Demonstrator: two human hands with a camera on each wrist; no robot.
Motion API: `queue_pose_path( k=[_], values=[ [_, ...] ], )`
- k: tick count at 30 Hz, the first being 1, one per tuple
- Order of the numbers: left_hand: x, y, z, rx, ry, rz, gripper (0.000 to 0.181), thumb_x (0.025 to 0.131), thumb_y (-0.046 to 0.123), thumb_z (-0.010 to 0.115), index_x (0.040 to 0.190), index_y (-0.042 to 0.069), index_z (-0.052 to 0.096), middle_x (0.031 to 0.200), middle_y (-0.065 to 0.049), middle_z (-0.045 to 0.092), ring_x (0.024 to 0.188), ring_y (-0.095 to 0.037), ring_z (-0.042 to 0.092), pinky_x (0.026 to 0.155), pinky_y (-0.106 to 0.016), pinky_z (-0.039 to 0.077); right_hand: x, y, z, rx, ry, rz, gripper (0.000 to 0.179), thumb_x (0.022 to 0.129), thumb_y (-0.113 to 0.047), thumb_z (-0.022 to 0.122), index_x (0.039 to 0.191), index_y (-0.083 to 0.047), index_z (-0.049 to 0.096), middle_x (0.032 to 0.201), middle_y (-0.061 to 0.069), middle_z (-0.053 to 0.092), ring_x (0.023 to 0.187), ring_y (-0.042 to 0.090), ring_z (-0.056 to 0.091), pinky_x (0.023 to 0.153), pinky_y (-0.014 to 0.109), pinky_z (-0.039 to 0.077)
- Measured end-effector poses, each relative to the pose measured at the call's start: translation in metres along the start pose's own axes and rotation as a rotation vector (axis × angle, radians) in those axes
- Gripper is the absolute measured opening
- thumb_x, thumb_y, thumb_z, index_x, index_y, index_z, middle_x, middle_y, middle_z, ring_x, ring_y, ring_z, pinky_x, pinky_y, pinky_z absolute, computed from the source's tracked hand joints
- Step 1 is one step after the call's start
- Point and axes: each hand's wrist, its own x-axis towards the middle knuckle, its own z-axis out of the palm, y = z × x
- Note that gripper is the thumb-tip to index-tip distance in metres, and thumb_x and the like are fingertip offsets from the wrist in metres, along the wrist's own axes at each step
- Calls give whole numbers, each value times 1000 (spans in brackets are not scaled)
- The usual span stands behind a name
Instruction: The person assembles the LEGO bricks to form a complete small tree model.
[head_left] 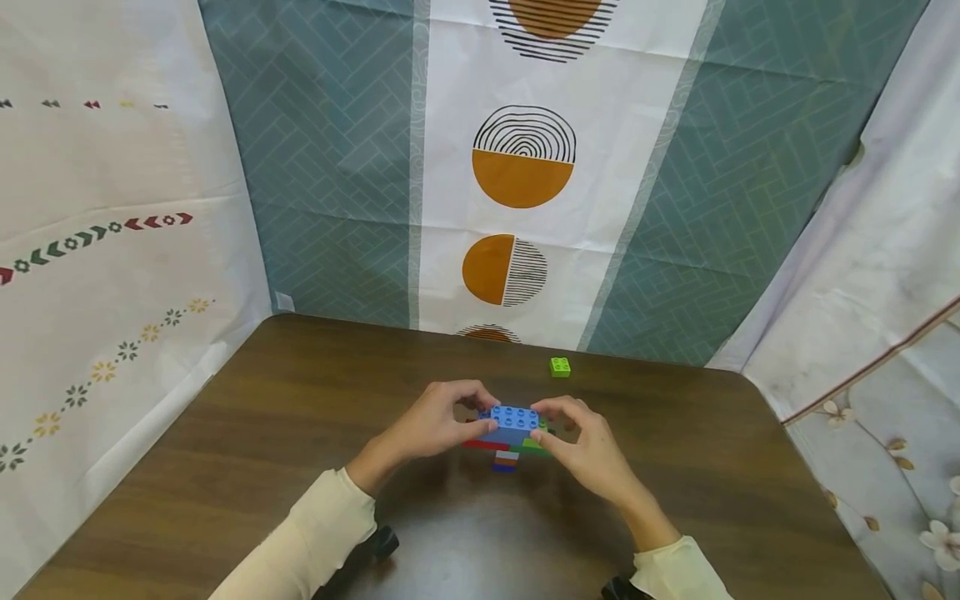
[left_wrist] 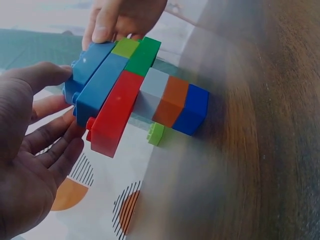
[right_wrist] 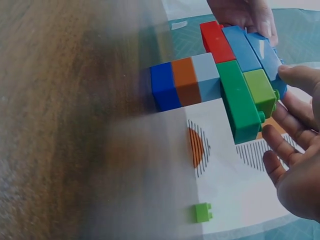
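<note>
A tower of toy building bricks stands on the table. Its narrow stem stacks a dark blue brick [left_wrist: 192,110], an orange brick [left_wrist: 170,102] and a light grey brick [left_wrist: 152,92]. Above them, a red brick [left_wrist: 116,115] and a green brick [right_wrist: 237,102] sit side by side, carrying a medium blue brick [right_wrist: 242,49] and a lime brick [right_wrist: 260,87]. The uppermost layer is a long blue brick [head_left: 513,417]. My left hand [head_left: 438,423] pinches its left end between thumb and fingers. At the opposite end, my right hand [head_left: 588,442] pinches the same brick.
A loose lime brick [head_left: 560,367] lies behind the tower, near the back edge of the dark wooden table [head_left: 300,400]. Patterned cloth [head_left: 337,167] hangs behind the table, with pale cloths at both sides.
</note>
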Motion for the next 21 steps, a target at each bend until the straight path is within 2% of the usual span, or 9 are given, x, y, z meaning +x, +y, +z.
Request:
queue_pose_path(
  k=[7,11,19,21],
  values=[
    [1,0,-1,13,-9,13,24,92,26,78,112,15,71,107,2,74,98,-17,66,96,-50,59,4,0,-7,-19,-44,-24,31,92,-28,79,122,-23,70,109,-7,70,104,19,58,88,37,47],
    [1,2,0,25,-7,-1,24,92,26,78,112,16,71,108,3,74,99,-16,65,97,-51,59,6,0,-15,-20,-77,-52,32,92,-26,79,123,-21,70,113,-5,71,106,19,61,89,36,47],
    [1,3,0,35,-2,-33,24,92,27,78,113,16,71,109,4,74,99,-14,64,97,-49,59,16,2,-27,-39,-76,-74,29,93,-23,77,122,-24,70,118,-2,73,110,24,64,92,37,49],
    [1,3,0,42,-1,-36,24,92,27,78,112,17,71,109,4,73,99,-14,64,97,-47,59,19,3,-31,-49,-74,-71,29,94,-23,77,122,-22,70,118,-2,73,109,21,63,92,38,50]
  ],
)
